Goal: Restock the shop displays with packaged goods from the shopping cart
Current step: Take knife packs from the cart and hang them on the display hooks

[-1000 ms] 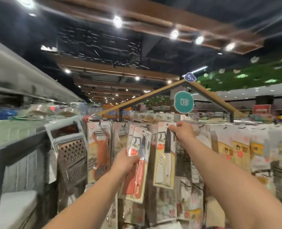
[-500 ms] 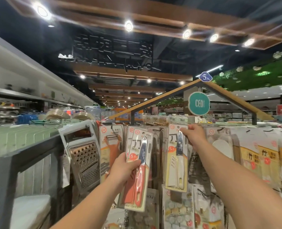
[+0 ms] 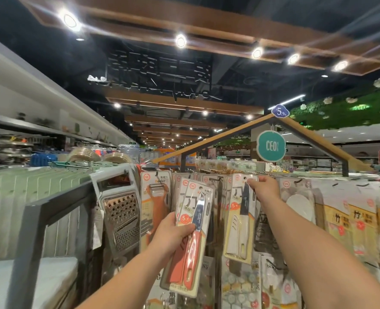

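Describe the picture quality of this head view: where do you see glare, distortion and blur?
Head view: ceiling spotlights flare with streaks; the wide lens bends the left shelf edge; distant aisles look soft; the red knife pack in the left hand stays sharp enough to read its price.

Hanging packs crowd display face edge to edge: peeler pack (image 3: 154,206), cream knife pack (image 3: 240,217), bamboo packs (image 3: 349,221) to right. Grater (image 3: 122,210) and dark frame post (image 3: 28,241) block left side. Open air in front of packs and above them, under sloped wooden beam (image 3: 211,139).
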Demonstrator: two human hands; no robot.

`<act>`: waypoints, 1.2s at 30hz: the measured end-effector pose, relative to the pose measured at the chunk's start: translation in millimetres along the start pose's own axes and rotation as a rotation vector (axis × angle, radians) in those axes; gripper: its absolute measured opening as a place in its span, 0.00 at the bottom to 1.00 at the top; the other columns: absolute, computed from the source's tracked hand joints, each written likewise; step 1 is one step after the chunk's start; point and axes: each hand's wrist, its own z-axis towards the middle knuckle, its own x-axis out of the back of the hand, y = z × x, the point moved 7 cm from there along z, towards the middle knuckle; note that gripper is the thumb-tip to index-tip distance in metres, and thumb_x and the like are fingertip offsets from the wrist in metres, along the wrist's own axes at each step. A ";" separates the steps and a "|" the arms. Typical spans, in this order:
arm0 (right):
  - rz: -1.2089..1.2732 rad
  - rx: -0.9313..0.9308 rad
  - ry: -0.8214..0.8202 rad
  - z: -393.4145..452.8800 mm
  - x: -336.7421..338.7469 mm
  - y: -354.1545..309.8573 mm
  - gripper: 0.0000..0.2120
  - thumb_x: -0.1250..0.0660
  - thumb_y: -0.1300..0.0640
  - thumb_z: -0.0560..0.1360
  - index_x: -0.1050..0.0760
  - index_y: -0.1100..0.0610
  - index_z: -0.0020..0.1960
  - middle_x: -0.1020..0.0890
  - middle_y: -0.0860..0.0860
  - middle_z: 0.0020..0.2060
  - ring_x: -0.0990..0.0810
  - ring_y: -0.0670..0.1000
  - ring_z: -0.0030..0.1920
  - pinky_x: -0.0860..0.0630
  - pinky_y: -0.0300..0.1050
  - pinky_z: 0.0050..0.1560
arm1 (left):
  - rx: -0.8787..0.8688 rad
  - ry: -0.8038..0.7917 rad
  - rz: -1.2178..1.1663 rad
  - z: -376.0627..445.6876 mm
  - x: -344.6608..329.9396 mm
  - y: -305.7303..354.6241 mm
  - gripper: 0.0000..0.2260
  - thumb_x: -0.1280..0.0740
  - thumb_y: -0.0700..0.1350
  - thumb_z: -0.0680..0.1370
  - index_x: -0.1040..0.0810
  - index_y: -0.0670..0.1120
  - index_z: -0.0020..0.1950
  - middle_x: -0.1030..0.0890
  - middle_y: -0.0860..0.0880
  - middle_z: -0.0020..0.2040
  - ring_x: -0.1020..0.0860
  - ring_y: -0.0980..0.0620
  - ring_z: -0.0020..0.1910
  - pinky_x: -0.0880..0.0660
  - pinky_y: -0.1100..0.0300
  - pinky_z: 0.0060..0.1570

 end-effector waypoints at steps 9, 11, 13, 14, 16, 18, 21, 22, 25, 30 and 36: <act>-0.079 -0.007 -0.091 -20.3 -7.6 13.7 0.08 0.28 0.56 0.74 0.21 0.59 0.51 0.19 0.63 0.54 0.20 0.59 0.48 0.23 0.57 0.56 | 0.006 -0.001 -0.006 -9.1 3.9 9.6 0.08 0.30 0.38 0.77 0.23 0.48 0.54 0.14 0.49 0.47 0.15 0.50 0.44 0.19 0.54 0.48; -0.045 -0.042 -0.127 -30.6 -4.0 23.7 0.16 0.26 0.55 0.73 0.24 0.58 0.58 0.20 0.62 0.58 0.21 0.58 0.52 0.23 0.60 0.59 | 0.001 0.000 -0.019 -9.9 4.4 14.5 0.11 0.30 0.39 0.77 0.23 0.45 0.58 0.14 0.48 0.48 0.15 0.49 0.45 0.19 0.49 0.53; -0.032 -0.052 -0.160 -42.9 1.6 23.9 0.28 0.25 0.55 0.73 0.30 0.61 0.69 0.24 0.58 0.64 0.23 0.59 0.60 0.25 0.54 0.61 | 0.004 0.017 -0.061 -9.9 2.7 19.3 0.10 0.30 0.38 0.77 0.23 0.44 0.57 0.14 0.46 0.48 0.15 0.48 0.44 0.19 0.50 0.51; -0.057 -0.045 -0.182 -52.1 3.6 20.1 0.30 0.25 0.53 0.73 0.31 0.61 0.70 0.25 0.57 0.64 0.24 0.58 0.62 0.25 0.52 0.60 | 0.011 0.027 -0.091 -10.2 0.4 21.9 0.08 0.30 0.38 0.77 0.23 0.43 0.56 0.15 0.44 0.47 0.16 0.47 0.43 0.19 0.51 0.49; -0.154 -0.047 -0.353 -76.5 -1.2 15.2 0.28 0.25 0.47 0.72 0.27 0.58 0.66 0.21 0.53 0.60 0.21 0.55 0.58 0.24 0.52 0.60 | 0.034 0.063 -0.143 -10.5 -6.8 25.0 0.06 0.31 0.38 0.78 0.23 0.43 0.53 0.15 0.42 0.48 0.17 0.45 0.43 0.20 0.50 0.50; -0.149 -0.092 -0.623 -112.3 -12.9 10.4 0.21 0.27 0.45 0.72 0.23 0.56 0.59 0.17 0.52 0.52 0.18 0.50 0.48 0.21 0.47 0.52 | 0.053 0.088 -0.178 -9.9 -15.7 25.7 0.05 0.30 0.40 0.77 0.24 0.45 0.52 0.16 0.42 0.50 0.17 0.42 0.48 0.21 0.44 0.55; -0.118 -0.113 -0.814 -154.1 -25.6 8.7 0.16 0.26 0.50 0.71 0.22 0.59 0.54 0.16 0.54 0.46 0.17 0.50 0.41 0.20 0.42 0.43 | 0.078 0.092 -0.289 -12.0 -31.8 26.1 0.07 0.31 0.39 0.78 0.23 0.42 0.55 0.16 0.41 0.49 0.17 0.42 0.46 0.20 0.45 0.52; -0.127 -0.094 -0.814 -164.3 -26.9 8.4 0.15 0.25 0.50 0.71 0.23 0.58 0.52 0.16 0.54 0.45 0.18 0.51 0.41 0.20 0.43 0.43 | 0.080 0.093 -0.316 -13.2 -36.2 27.9 0.06 0.31 0.38 0.78 0.23 0.41 0.55 0.16 0.42 0.47 0.17 0.44 0.43 0.20 0.49 0.46; -0.147 -0.039 -0.704 -177.1 -17.8 14.8 0.15 0.25 0.48 0.72 0.27 0.54 0.49 0.16 0.52 0.43 0.20 0.51 0.39 0.24 0.42 0.36 | 0.127 0.060 -0.437 -18.0 -48.9 29.2 0.05 0.33 0.36 0.79 0.23 0.40 0.55 0.18 0.41 0.44 0.20 0.46 0.36 0.22 0.55 0.37; -0.198 0.067 -0.563 -202.0 0.6 14.7 0.16 0.25 0.53 0.71 0.26 0.53 0.55 0.17 0.49 0.42 0.21 0.44 0.33 0.29 0.36 0.28 | 0.165 0.020 -0.508 -27.9 -65.2 24.8 0.05 0.33 0.36 0.79 0.23 0.39 0.55 0.18 0.40 0.44 0.19 0.43 0.39 0.21 0.48 0.45; -0.219 0.113 -0.306 -203.7 22.6 15.3 0.14 0.32 0.45 0.76 0.24 0.55 0.42 0.21 0.48 0.32 0.23 0.48 0.29 0.30 0.40 0.29 | 0.189 -0.005 -0.512 -39.3 -73.2 23.5 0.05 0.36 0.44 0.82 0.24 0.48 0.47 0.17 0.43 0.44 0.18 0.42 0.43 0.21 0.45 0.50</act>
